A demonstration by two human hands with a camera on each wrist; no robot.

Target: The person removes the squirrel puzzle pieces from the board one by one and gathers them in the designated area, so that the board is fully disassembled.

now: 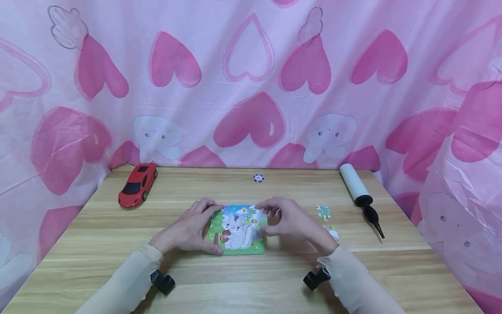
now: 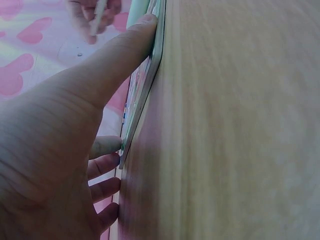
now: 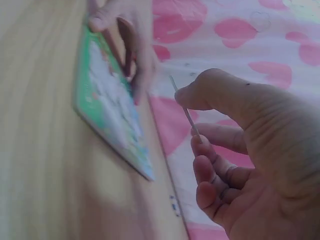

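A jigsaw puzzle board (image 1: 235,237) with a white cartoon squirrel on a green and blue ground lies flat on the table. My left hand (image 1: 190,229) spans its left side, thumb at the near edge and index finger at the far edge; the other fingers (image 2: 105,190) rest beyond it on the tabletop. Over the board's right side, my right hand (image 1: 290,220) pinches a thin puzzle piece (image 3: 190,119), seen edge-on in the right wrist view, between thumb and fingers. The piece's printed face is hidden there.
Loose puzzle pieces lie right of the board, a blue-green cluster (image 1: 323,212) and a paler one (image 1: 332,233) partly behind my right wrist. A poker chip (image 1: 258,178) sits near the back edge. A red toy car (image 1: 137,185) stands back left, a white hand pump (image 1: 354,184) back right.
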